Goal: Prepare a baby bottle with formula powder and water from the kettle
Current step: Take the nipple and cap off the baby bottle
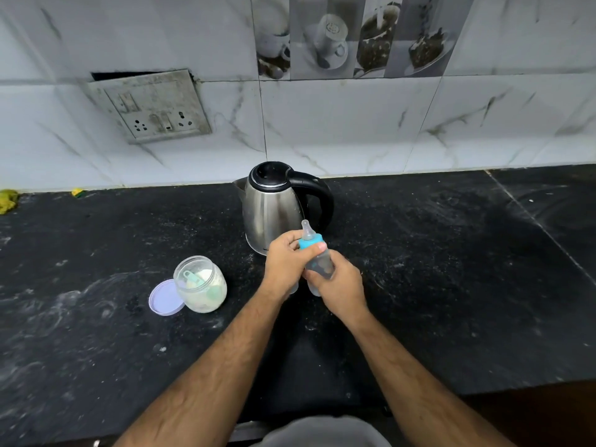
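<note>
Head view, looking down over the forearms: the left hand (285,259) is curled round the blue collar (310,245) of the baby bottle (319,264), fingers pinching it just under the clear teat (308,230); the right hand (338,282) is wrapped round the lower body of the bottle, holding it tilted a little to the left, above the black counter (451,253) and just in front of the kettle (274,208). Both hands are clamped on the same bottle, close together and touching.

From where I stand it looks like a twist of the collar; whether it is coming off or going on I cannot tell, nor how much is inside the bottle.

To do it well I would keep the right hand firm and still, turn only the collar with the left, and keep fingers off the teat so it stays clean; holding the bottle more upright would guard against a spill.

Further out: the open jar of formula powder (201,285) sits to the left with a green scoop (190,275) inside; its lilac lid (164,298) lies touching it; the kettle's lid is closed, handle to the right; a switch plate (151,108) hangs on the tiled wall (354,124).
</note>
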The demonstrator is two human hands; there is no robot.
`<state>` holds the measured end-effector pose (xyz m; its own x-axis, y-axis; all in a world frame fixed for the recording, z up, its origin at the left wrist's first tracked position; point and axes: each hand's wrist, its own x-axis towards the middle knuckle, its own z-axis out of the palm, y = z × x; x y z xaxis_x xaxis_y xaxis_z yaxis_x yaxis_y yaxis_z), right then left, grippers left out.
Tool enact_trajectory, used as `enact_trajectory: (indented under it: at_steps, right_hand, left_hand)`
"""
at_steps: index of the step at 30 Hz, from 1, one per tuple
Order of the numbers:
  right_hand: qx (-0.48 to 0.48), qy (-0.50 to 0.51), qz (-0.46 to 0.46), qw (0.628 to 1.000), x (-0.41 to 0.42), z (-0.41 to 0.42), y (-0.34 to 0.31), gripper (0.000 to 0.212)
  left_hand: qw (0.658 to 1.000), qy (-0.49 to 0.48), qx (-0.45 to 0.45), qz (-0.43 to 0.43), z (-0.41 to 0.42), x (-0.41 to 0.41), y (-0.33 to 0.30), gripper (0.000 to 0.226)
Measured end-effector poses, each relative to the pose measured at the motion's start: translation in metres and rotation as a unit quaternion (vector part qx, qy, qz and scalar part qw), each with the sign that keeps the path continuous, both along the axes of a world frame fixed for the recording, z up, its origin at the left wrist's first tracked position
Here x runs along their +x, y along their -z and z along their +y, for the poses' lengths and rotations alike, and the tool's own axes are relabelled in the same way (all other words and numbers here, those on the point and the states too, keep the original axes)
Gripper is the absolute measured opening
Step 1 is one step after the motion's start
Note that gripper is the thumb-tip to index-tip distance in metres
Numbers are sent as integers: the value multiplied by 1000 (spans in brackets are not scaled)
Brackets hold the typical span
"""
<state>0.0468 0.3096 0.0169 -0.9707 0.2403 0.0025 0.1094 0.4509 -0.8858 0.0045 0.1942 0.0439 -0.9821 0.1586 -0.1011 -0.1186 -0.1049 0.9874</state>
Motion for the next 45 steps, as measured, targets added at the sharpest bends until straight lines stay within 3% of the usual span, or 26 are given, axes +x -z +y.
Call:
enact_trajectory:
  at_steps: [2, 6, 15, 21, 25, 35, 39, 45]
  right_hand:
    - [16, 14, 10, 1000, 2, -2, -1, 36]
    - [-51, -31, -40, 997, -2, 13, 0, 35]
    - [-123, -138, -13, 983, 4, 17, -5, 34]
    - [-101, -84, -3, 991, 4, 9, 2, 37]
    - [-87, -34, -7, 996, 1, 9, 7, 34]
    - [-121, -109, 12, 987, 5, 11, 4, 34]
    - [-118, -126, 12, 985, 8, 9, 3, 36]
    - [-110, -116, -11, 987, 7, 13, 7, 37]
  left_hand:
    - [1000, 2, 12, -7, 0, 3, -1, 27]
    - [991, 130, -10, -13, -21, -3, -2, 29]
    - [981, 194, -22, -14, -34, -12, -12, 37]
    - [992, 123, -33, 24, -29, -6, -9, 31]
    - [989, 141, -39, 36, -27, -4, -4, 36]
    - [991, 128, -45, 15, -32, -13, -9, 32]
    - [987, 153, -49, 1, -29, -13, -7, 50]
    - [985, 168, -42, -9, -35, -8, -2, 38]
